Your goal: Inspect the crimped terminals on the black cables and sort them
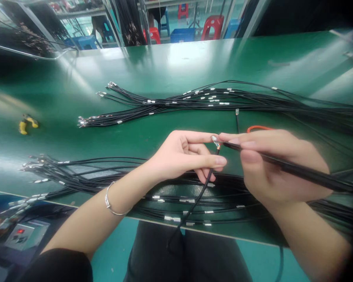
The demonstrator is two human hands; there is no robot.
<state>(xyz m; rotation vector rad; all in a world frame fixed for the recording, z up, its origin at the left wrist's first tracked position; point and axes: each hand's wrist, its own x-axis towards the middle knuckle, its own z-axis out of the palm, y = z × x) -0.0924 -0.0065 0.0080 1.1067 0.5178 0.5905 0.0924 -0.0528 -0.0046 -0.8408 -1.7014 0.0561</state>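
Observation:
My left hand [179, 154] pinches a black cable [204, 186] near its end between thumb and fingers. At that end sits a small silvery connector [214, 139] with short coloured wires, by my index fingertip. The cable hangs over the table's front edge in a loop. My right hand [285, 186] is closed around a long, slim black tool [300, 172], held like a pen. Its thin tip points left at the connector; whether it touches cannot be made out. The fingertips of both hands nearly meet there.
Black cable bundles with silvery ends lie across the green table [153, 141], one behind my hands [176, 102] and one beneath them [85, 178]. Yellow-handled cutters [26, 124] lie at left. An orange loop [259, 128] shows behind my right hand. A grey box [26, 235] is lower left.

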